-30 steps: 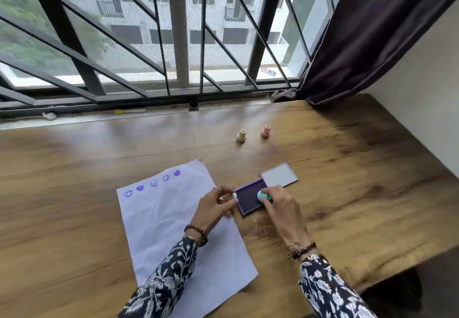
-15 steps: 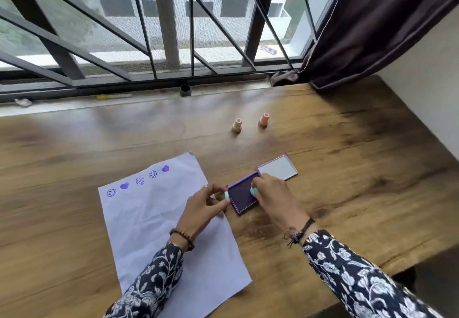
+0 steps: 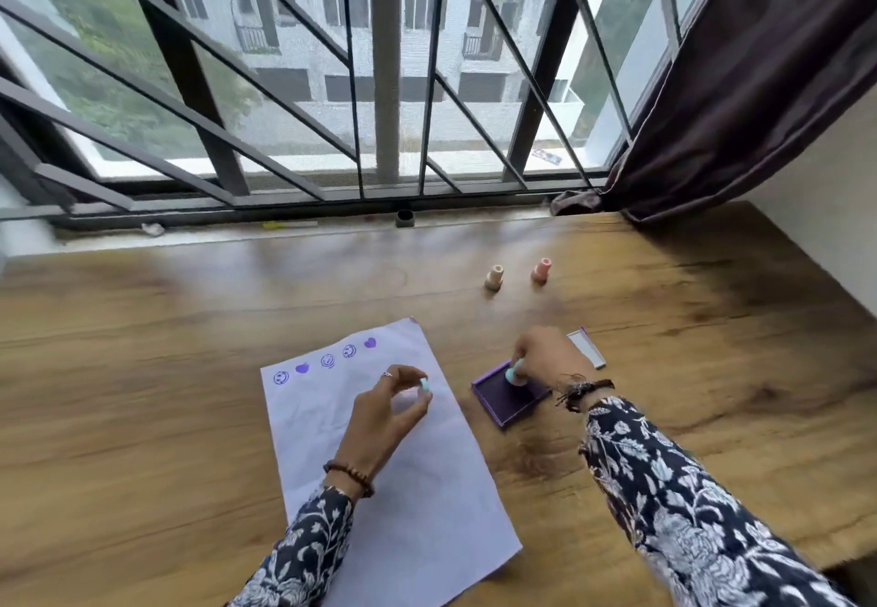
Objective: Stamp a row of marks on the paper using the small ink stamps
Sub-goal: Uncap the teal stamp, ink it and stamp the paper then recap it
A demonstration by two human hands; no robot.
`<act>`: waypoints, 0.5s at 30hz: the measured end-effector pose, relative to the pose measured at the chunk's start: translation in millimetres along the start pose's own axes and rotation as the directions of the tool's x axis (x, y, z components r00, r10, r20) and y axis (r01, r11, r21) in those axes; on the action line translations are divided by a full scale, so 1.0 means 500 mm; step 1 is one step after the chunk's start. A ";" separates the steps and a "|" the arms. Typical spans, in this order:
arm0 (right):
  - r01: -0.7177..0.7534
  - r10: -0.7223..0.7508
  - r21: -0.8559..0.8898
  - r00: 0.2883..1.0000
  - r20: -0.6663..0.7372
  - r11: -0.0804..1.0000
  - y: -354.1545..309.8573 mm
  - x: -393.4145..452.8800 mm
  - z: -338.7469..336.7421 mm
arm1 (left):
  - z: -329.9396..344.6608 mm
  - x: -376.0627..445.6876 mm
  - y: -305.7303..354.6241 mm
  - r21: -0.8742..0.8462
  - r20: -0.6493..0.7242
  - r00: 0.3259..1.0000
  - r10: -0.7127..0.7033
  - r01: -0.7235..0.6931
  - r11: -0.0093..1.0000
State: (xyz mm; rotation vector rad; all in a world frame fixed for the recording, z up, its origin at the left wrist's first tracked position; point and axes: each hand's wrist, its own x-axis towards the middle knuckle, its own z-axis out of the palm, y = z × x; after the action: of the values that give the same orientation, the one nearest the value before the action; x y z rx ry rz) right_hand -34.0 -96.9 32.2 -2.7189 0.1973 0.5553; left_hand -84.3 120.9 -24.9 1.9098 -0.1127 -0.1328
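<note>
A white sheet of paper (image 3: 417,488) lies on the wooden table, with a row of several purple smiley and heart marks (image 3: 327,360) along its top edge. My left hand (image 3: 384,412) hovers over the paper, pinching a small mint-coloured stamp (image 3: 425,386) between thumb and fingers. Right of the paper sits an open purple ink pad (image 3: 508,400) with its lid (image 3: 588,348) folded back. My right hand (image 3: 545,355) presses a second mint stamp (image 3: 514,373) down onto the pad.
Two more small stamps stand farther back on the table (image 3: 142,369), one beige (image 3: 494,277) and one pink (image 3: 541,269). A barred window runs along the far edge, a dark curtain (image 3: 740,84) hangs at the right, and a small dark cap (image 3: 405,217) sits on the sill.
My left hand has moved left from the ink pad's edge to above the paper, carrying its stamp. My right hand stays at the ink pad with its stamp.
</note>
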 end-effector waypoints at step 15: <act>0.305 -0.236 0.247 0.933 -0.272 0.920 -0.227 0.046 0.130 | -0.096 0.032 -0.075 0.050 0.047 0.999 -0.018 0.016 0.999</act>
State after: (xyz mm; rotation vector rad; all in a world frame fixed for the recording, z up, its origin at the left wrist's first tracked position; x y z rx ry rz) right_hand -12.6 30.8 3.0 -2.4630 -0.0420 0.1076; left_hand -60.8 176.1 -44.9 1.9582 -0.1327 -0.1887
